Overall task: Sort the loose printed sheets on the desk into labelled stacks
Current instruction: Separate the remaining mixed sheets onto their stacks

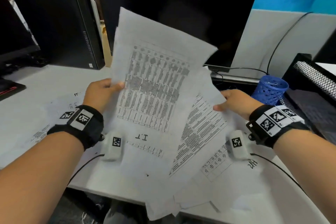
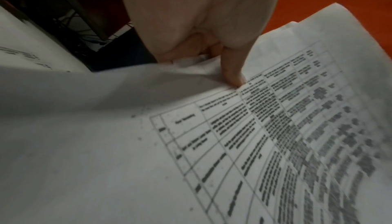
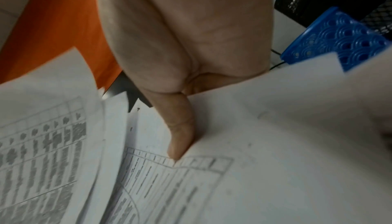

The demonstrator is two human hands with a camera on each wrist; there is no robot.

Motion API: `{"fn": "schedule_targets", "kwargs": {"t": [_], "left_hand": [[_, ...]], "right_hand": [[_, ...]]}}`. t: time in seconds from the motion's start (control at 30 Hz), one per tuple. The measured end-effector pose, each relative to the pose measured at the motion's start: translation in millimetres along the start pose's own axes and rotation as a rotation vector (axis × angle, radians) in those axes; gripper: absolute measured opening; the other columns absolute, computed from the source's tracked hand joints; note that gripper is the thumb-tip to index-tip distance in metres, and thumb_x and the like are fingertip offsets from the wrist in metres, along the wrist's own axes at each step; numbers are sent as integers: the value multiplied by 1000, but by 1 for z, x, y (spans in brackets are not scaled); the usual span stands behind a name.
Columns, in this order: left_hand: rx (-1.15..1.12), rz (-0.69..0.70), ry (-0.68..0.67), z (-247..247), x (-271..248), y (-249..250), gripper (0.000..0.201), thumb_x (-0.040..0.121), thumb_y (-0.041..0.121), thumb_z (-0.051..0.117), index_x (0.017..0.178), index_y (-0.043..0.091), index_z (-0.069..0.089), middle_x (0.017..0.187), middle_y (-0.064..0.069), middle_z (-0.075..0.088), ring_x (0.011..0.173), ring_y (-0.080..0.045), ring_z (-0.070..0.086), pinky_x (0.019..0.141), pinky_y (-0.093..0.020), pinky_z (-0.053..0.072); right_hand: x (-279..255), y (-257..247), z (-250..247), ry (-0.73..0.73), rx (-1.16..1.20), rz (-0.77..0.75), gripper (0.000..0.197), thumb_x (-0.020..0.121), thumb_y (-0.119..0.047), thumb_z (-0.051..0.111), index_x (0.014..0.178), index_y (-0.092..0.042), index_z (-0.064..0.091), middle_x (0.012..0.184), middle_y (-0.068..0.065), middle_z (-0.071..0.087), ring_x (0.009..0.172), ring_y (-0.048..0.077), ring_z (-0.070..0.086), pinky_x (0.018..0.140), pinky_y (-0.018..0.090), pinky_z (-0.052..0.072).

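Note:
My left hand [image 1: 104, 90] pinches the left edge of a raised bundle of printed sheets [image 1: 154, 82] whose top page bears a dense table and the handwritten label "I.T". In the left wrist view my thumb [image 2: 232, 69] presses on that table sheet [image 2: 275, 135]. My right hand [image 1: 234, 102] grips the right edge of a second printed sheet [image 1: 201, 127] lying lower and tilted; its thumb [image 3: 180, 137] lies on that sheet [image 3: 254, 169]. More sheets lie on the desk: one at the left [image 1: 54, 114], one marked "HR" [image 1: 252, 164] at the right.
A black monitor [image 1: 181, 5] stands right behind the papers, a black computer tower [image 1: 60, 23] to the left. A blue perforated pen cup [image 1: 271, 89] and a black mesh tray [image 1: 312, 82] sit at the right. The white desk's front edge [image 1: 127, 200] runs just below the sheets.

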State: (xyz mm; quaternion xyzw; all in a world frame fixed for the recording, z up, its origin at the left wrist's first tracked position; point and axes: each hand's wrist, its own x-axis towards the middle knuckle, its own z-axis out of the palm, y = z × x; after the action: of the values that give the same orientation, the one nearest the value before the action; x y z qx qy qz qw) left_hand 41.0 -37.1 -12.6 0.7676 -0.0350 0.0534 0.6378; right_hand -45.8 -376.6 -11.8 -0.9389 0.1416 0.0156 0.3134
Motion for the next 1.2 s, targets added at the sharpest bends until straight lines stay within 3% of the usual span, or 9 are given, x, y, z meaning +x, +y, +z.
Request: {"fn": "schedule_targets", "kwargs": {"t": [0.13, 0.3, 0.4, 0.53, 0.63, 0.83, 0.93, 1.07, 1.2], "left_hand": [[-47, 117, 73, -13, -6, 8, 25, 92, 6, 58, 107, -15, 58, 66, 6, 69, 50, 8, 55, 50, 0, 40], [-6, 129, 60, -46, 2, 6, 54, 90, 2, 59, 134, 26, 40, 106, 5, 67, 82, 1, 65, 73, -13, 50], [78, 62, 30, -62, 4, -2, 41, 91, 10, 60, 129, 22, 52, 105, 3, 70, 88, -8, 64, 89, -29, 48], [101, 15, -46, -57, 1, -6, 22, 92, 13, 59, 113, 18, 65, 85, 11, 72, 70, 1, 67, 65, -16, 48], [110, 23, -122, -39, 0, -2, 19, 92, 13, 59, 108, 18, 66, 100, 0, 71, 80, -8, 67, 72, -20, 48], [304, 25, -275, 6, 5, -2, 30, 95, 23, 55, 124, 22, 59, 115, 2, 63, 105, -19, 58, 90, -31, 39], [330, 43, -351, 26, 3, -4, 33, 97, 21, 50, 130, 22, 54, 120, 5, 60, 114, -18, 55, 91, -29, 36], [452, 88, -451, 47, -6, -9, 33, 95, 23, 53, 128, 23, 50, 120, 7, 57, 108, -13, 54, 87, -27, 38], [462, 129, -420, 54, -9, -16, 30, 89, 18, 63, 114, 26, 48, 114, 5, 60, 102, -14, 58, 89, -30, 44]], "right_hand": [[-8, 4, -20, 50, 51, 14, 29, 82, -12, 71, 111, -13, 68, 107, 2, 70, 98, 19, 62, 89, 30, 43], [-11, 5, -36, 104, 91, 38, 25, 81, -13, 72, 106, -16, 69, 102, -1, 70, 90, 16, 63, 89, 33, 45], [-12, 7, -38, 118, 120, 54, 18, 80, -16, 74, 97, -21, 71, 98, -1, 72, 95, 21, 66, 97, 41, 47], [-12, 1, -36, 120, 127, 21, 17, 81, -18, 73, 97, -19, 71, 97, 1, 72, 91, 21, 66, 94, 40, 49], [-10, -9, -31, 104, 124, -7, 16, 83, -21, 72, 98, -22, 71, 95, -2, 72, 88, 17, 66, 86, 34, 50], [-6, -26, -24, 98, 75, -103, 18, 87, -13, 63, 96, -26, 73, 90, -8, 70, 80, 8, 62, 73, 24, 49], [-6, -31, -24, 85, -7, -152, 30, 91, -5, 53, 74, -27, 64, 73, -11, 61, 65, 1, 53, 52, 7, 40], [-4, -30, -18, 71, 30, -162, 33, 88, -5, 59, 65, -27, 62, 65, -9, 61, 59, 4, 52, 53, 18, 43], [0, -20, -11, 69, 92, -144, 19, 86, -12, 65, 70, -22, 67, 69, -5, 64, 61, 8, 55, 47, 11, 43]]}}
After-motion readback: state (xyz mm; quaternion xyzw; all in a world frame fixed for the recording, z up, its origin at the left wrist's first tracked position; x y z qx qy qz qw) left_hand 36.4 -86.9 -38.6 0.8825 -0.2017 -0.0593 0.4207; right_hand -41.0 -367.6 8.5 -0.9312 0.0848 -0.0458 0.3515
